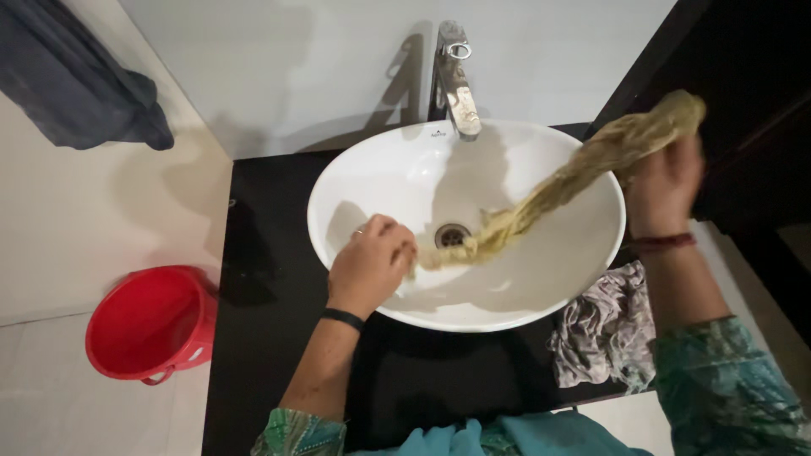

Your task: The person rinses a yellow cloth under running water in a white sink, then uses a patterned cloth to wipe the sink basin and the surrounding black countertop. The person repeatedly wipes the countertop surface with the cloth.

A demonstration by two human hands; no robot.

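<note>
Nearby, a patterned rag [604, 325] lies beside the basin [372, 169]; red bucket [148, 325] below.

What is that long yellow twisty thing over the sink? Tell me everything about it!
The yellow cloth is a pale, yellowish rag twisted into a long rope. It looks limp and maybe wet, though that is hard to tell. It stretches slanted across the white sink, passing over the drain. The left hand grips its lower end inside the bowl, and the right hand holds its upper end raised past the sink's rim. That upper end is bunched and a bit blurred.
</note>
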